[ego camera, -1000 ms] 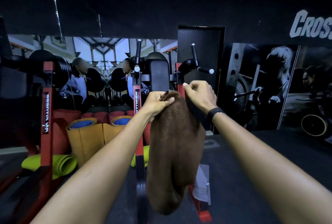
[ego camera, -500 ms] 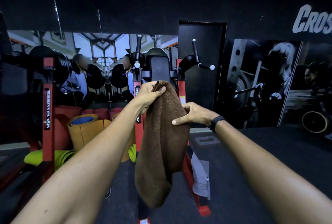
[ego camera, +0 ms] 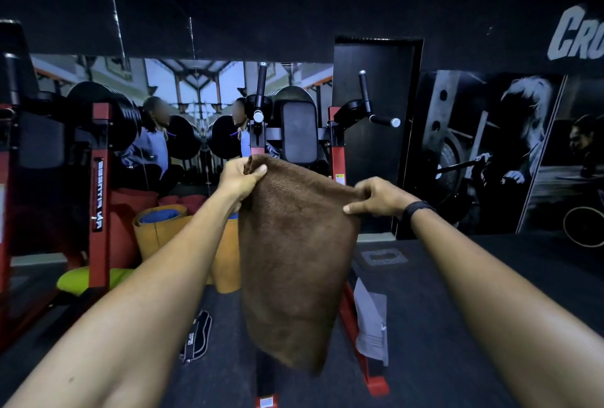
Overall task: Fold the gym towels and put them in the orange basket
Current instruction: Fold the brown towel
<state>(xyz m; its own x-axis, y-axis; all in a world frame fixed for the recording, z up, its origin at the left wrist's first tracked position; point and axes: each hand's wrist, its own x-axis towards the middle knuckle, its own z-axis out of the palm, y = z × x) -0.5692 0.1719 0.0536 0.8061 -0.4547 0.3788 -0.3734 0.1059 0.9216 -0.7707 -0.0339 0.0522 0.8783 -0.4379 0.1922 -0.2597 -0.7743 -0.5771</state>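
Note:
A brown gym towel [ego camera: 295,260] hangs in the air in front of me, spread wide at its top edge and narrowing toward the floor. My left hand [ego camera: 240,178] pinches its upper left corner between thumb and fingers. My right hand [ego camera: 376,196] grips the upper right corner, lower than the left, so the top edge slopes down to the right. A grey cloth [ego camera: 371,326] lies draped over the red machine base behind the towel. No orange basket is in view.
A red and black gym machine [ego camera: 299,133] stands right behind the towel. Rolled mats [ego camera: 157,231] and a green roll [ego camera: 88,280] lie at the left by a red rack [ego camera: 99,198]. A black strap [ego camera: 196,335] lies on the dark floor. A mirror shows people.
My right hand slid out from the towel's middle to its right corner and took hold there. The towel, bunched and hanging narrow before, is now stretched wide between both hands.

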